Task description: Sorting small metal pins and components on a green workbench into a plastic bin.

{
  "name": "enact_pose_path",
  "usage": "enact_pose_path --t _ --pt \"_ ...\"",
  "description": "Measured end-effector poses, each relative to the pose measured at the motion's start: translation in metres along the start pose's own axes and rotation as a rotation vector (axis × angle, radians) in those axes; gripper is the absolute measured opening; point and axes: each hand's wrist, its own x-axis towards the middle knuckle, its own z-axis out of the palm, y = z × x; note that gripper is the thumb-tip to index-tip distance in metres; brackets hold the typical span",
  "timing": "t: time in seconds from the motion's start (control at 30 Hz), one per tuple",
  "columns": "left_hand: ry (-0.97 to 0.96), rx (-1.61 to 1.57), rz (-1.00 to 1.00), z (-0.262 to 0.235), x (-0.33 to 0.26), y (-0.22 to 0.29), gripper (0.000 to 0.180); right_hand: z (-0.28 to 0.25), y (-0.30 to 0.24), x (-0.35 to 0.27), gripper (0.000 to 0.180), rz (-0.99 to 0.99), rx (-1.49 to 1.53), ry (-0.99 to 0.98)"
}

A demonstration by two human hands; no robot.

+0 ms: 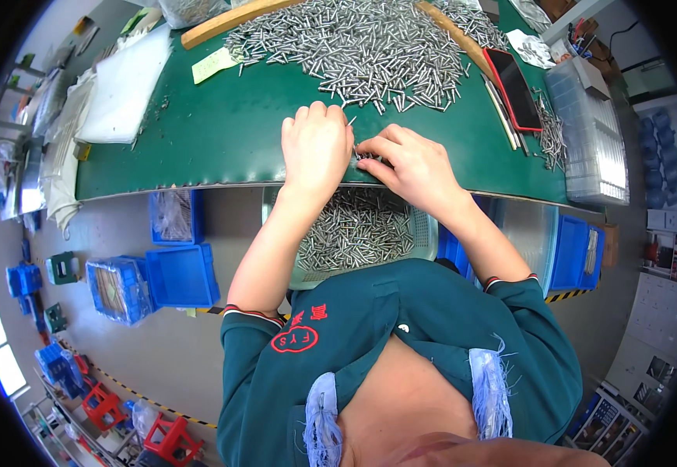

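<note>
At the front edge of the green table, my left hand (315, 148) is closed with its knuckles up. A thin metal pin (352, 121) sticks out beside its fingers; the palm is hidden. Close on its right, my right hand (414, 165) has thumb and fingers drawn together around small metal pins (359, 156), mostly covered by the fingertips. Beyond both hands spreads a big heap of short silvery metal pins (377, 50). Below the table edge, in front of my body, a pale green basket (429, 237) holds many more pins.
Wooden bars (233, 22) border the heap. To the right lie a red-edged phone (514, 89), thin sticks (502, 113), loose pins and clear plastic cases (587, 132). White sheets (127, 86) and a yellow-green note (214, 65) are on the left. Blue bins (181, 276) stand on the floor.
</note>
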Motion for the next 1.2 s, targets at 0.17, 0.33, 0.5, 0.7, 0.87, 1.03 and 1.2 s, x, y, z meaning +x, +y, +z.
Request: enact_pose_path --t 0.17,0.33,0.5,0.7,0.87,1.03,1.2 --pt "0.030 -0.110 0.043 -0.002 -0.003 -0.005 0.013 -0.002 0.007 0.005 0.017 0.160 0.166 0.022" --pt "0.103 -0.213 0.135 -0.019 -0.006 0.001 0.011 -0.007 0.013 0.018 0.020 0.050 0.052 0.147" --pt "0.139 -0.249 0.238 -0.027 -0.006 0.002 0.012 -0.015 0.014 0.019 0.013 0.057 0.077 0.102" --pt "0.131 -0.280 0.157 -0.027 -0.012 -0.019 0.010 -0.057 0.031 0.000 0.009 0.166 0.070 0.070" --pt "0.109 -0.354 0.095 -0.029 -0.016 -0.026 0.011 -0.130 0.045 -0.039 0.019 0.173 0.015 -0.577" --pt "0.105 -0.365 0.066 -0.028 -0.016 -0.028 0.011 -0.155 0.043 -0.065 0.023 0.330 -0.100 -0.674" --pt "0.083 -0.373 0.059 -0.029 -0.015 -0.024 0.011 -0.143 0.032 -0.057 0.011 0.463 0.111 -0.369"
